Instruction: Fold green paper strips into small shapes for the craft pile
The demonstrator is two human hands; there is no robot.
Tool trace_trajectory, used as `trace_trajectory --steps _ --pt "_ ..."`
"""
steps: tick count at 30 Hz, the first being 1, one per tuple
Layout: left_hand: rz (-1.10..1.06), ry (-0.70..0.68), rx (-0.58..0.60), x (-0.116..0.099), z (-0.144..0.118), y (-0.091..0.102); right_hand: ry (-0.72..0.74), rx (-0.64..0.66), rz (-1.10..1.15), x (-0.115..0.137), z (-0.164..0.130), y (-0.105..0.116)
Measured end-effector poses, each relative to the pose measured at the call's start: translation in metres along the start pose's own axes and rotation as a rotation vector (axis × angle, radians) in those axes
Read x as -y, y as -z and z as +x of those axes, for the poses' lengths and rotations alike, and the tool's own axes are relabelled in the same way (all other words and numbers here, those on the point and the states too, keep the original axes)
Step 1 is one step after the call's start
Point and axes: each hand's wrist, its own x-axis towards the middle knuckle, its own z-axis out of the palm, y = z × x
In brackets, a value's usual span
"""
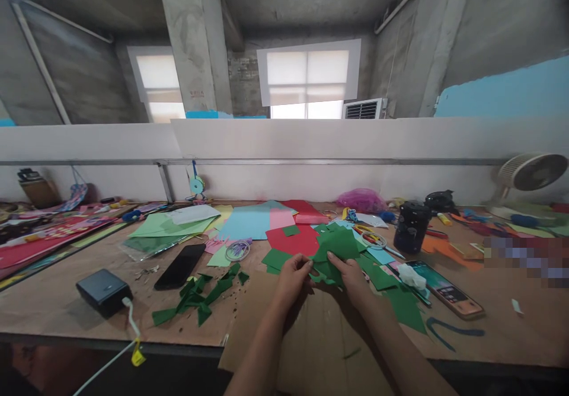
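both my hands (291,277) (351,274) pinching one green paper piece (326,272) | held just above the cardboard (311,337), front of the table (53,304) | green scrap pile (340,243) right behind, easy grabbing

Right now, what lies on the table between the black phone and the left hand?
In the head view, dark green paper scraps lie between the black phone and the left hand.
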Motion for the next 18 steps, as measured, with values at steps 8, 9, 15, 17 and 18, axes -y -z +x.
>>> trace_trajectory --steps 8,9,15,17,18 --pt "-0.005 0.020 0.052 -0.0042 -0.0013 0.0032 -0.060 0.013 0.078 0.0038 -0.0018 -0.0014" --pt "-0.006 0.028 0.056 -0.0045 -0.0014 0.0034 -0.063 0.015 0.083 0.0034 -0.0015 -0.0010" --pt "0.018 0.037 0.062 -0.0049 -0.0019 0.0034 -0.072 0.019 0.111 0.0011 0.0006 -0.0004" --pt "0.037 0.019 0.056 -0.0039 -0.0011 0.0030 -0.067 0.018 0.122 0.0008 0.0008 -0.0008" --pt "0.048 0.011 0.054 -0.0034 -0.0005 0.0028 -0.070 0.017 0.119 0.0007 0.0007 -0.0009"
